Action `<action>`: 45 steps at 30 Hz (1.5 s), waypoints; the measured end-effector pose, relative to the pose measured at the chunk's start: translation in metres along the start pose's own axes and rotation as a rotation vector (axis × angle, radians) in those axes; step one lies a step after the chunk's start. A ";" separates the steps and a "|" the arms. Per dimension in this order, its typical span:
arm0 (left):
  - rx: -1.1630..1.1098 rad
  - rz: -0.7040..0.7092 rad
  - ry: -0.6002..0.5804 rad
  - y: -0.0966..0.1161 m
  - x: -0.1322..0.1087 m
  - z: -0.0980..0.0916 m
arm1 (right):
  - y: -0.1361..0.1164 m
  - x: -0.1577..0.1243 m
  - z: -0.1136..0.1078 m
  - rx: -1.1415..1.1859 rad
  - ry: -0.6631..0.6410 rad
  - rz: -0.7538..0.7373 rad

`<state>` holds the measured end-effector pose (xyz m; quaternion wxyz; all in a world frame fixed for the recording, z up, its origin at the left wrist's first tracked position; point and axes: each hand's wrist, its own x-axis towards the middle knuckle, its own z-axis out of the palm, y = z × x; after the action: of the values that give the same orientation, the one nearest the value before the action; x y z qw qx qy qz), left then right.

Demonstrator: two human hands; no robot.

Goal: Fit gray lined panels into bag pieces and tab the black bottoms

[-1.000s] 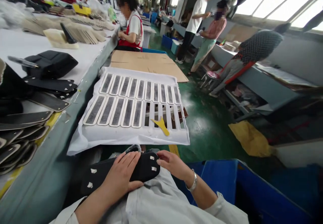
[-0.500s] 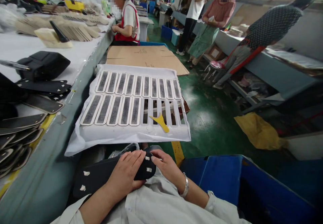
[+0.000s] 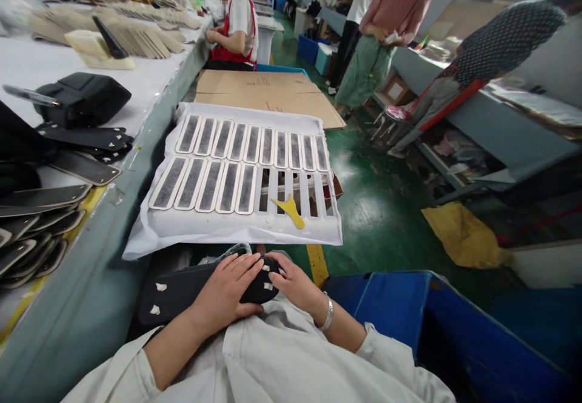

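Note:
A long black flat piece [image 3: 182, 291] with small white tabs lies across my lap. My left hand [image 3: 227, 291] rests flat on its right half, fingers stretched out over it. My right hand [image 3: 293, 282] touches the piece's right end, fingertips on a white tab there. In front of my knees a white sheet [image 3: 218, 233] holds two rows of grey strips [image 3: 227, 163], with a yellow scraper-like tool [image 3: 291, 209] lying on its open slots at the lower right.
A workbench [image 3: 91, 282] runs along the left with stacked black pieces [image 3: 40, 221] and a black bag [image 3: 84, 97]. A blue bin [image 3: 409, 312] stands at my right. Cardboard [image 3: 268, 94] lies beyond the sheet. Another worker sits at the bench; others stand on the green floor.
Both hands have slid a little along the black piece, and my right fingertips have closed in on its end. The view has tilted down slightly.

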<state>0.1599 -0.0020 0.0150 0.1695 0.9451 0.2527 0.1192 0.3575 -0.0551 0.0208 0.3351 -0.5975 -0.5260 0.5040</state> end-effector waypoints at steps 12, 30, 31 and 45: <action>0.013 -0.005 0.015 0.005 0.001 -0.003 | 0.004 -0.002 -0.007 0.070 -0.089 -0.023; 0.060 -0.289 -0.022 -0.030 -0.045 -0.039 | -0.056 0.033 0.014 -1.044 -0.313 -0.413; 0.063 -0.289 -0.025 -0.030 -0.044 -0.039 | -0.058 0.034 0.017 -1.061 -0.306 -0.413; 0.248 -0.165 -0.077 -0.064 -0.100 -0.060 | -0.050 0.038 0.039 -1.039 -0.328 -0.574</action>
<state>0.0290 0.0136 0.0312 0.0704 0.9387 0.3355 0.0365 0.3034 -0.0125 0.0471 0.0372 -0.4319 -0.8874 0.1566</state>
